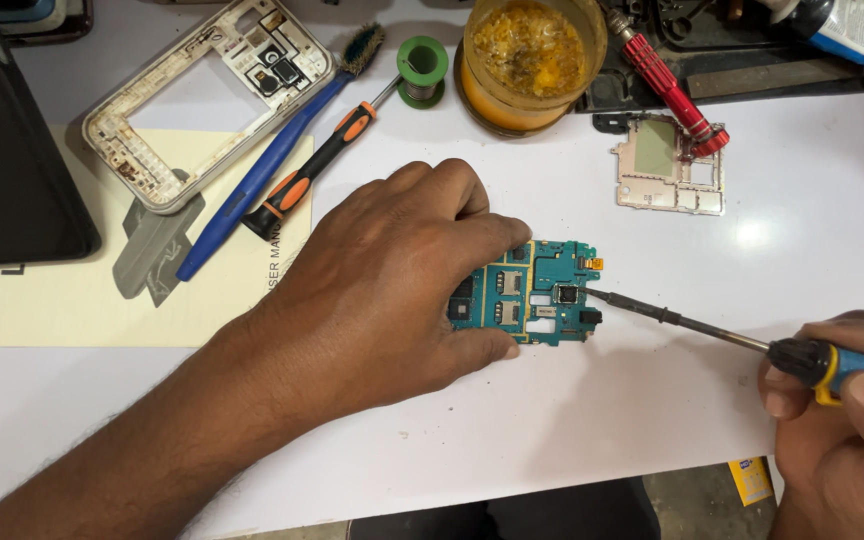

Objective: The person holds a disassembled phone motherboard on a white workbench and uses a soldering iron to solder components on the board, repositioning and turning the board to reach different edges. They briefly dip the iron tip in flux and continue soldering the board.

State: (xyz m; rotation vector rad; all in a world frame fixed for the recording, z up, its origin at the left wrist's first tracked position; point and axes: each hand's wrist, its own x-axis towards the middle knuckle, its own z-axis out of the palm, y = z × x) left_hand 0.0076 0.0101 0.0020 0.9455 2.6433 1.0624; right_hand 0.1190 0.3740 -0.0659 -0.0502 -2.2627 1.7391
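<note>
A small teal circuit board lies flat on the white table. My left hand covers its left end, with the forefinger along the top edge and the thumb along the bottom edge, pinning it down. My right hand grips the blue and yellow handle of a soldering iron. The iron's thin dark shaft reaches left, and its tip touches a small black square part near the board's right side.
At the back left lie a white phone frame, a blue brush and an orange-black screwdriver. Further back stand a green solder spool, a tub of yellow flux, a red screwdriver and a metal shield plate.
</note>
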